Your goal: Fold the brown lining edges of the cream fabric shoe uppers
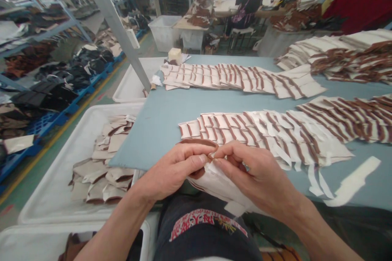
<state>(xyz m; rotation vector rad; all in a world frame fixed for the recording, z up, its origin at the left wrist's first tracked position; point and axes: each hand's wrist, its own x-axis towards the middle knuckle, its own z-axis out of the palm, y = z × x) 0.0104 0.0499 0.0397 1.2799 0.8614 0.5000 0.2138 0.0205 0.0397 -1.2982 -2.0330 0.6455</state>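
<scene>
Soft white piece with curved brown edging [221, 186], at flat blue worktop [162, 116]'s near edge, pinched by my left hand [176, 167] and right hand [255, 167]; overlapping brown-edged white pieces [228, 124] beyond, thin white strip [355, 181] right.

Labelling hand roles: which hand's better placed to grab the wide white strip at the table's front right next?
Likely right: the right hand is nearer the white strip. The left hand is farther off and would cross the right. Both pinch the brown-and-white piece.

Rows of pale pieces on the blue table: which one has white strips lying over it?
The near row, just beyond the right hand: loose white strips trail over its right part. The far row shows none.
</scene>
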